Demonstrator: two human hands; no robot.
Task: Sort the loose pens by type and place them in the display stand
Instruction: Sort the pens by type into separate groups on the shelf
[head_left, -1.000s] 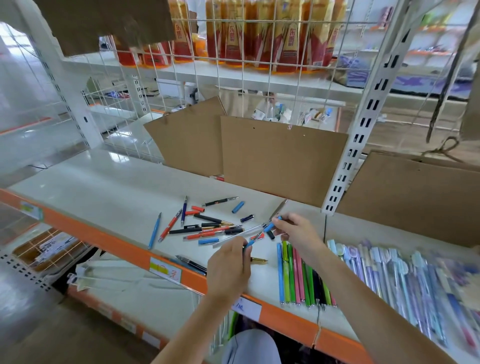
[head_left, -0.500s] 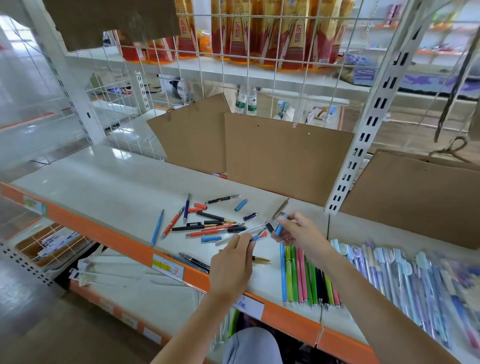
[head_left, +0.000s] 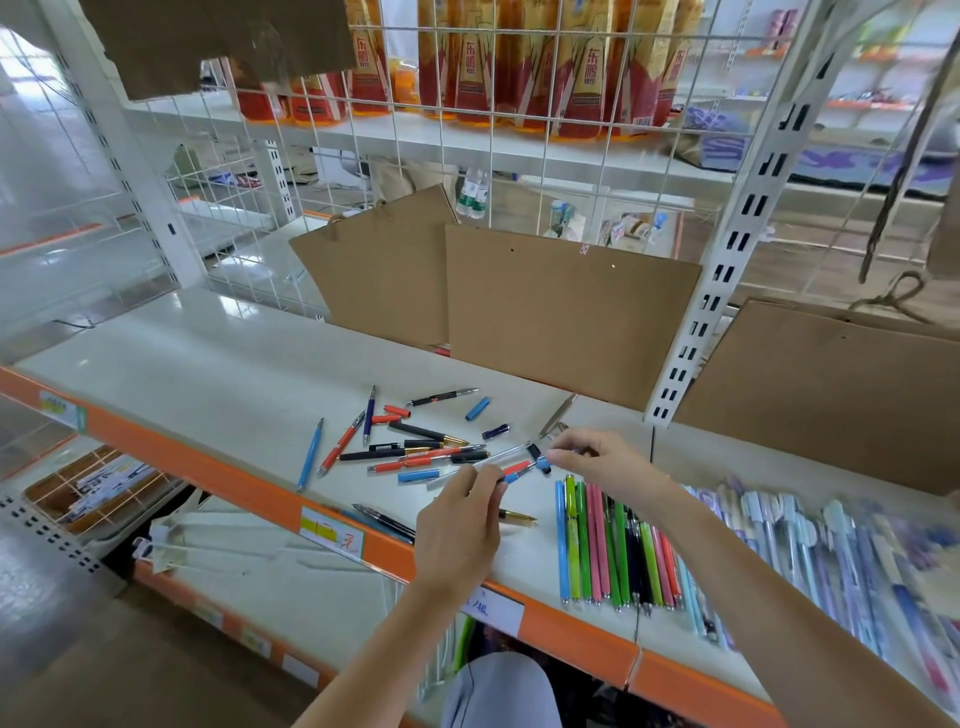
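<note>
While both hands, left (head_left: 457, 525) and right (head_left: 605, 462), pinch pens (head_left: 517, 472) over the shelf (head_left: 208, 374), they're gathering one type together.

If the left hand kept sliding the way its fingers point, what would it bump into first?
Probably the blue and red pen right at the fingertips of the left hand, then the right hand pinching near its far end. Depth is hard to judge, so that is a guess.

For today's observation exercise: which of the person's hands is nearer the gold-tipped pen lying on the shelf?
Left. The left hand sits just beside the gold-tipped pen, almost touching; the right hand is farther back and to the right.
</note>
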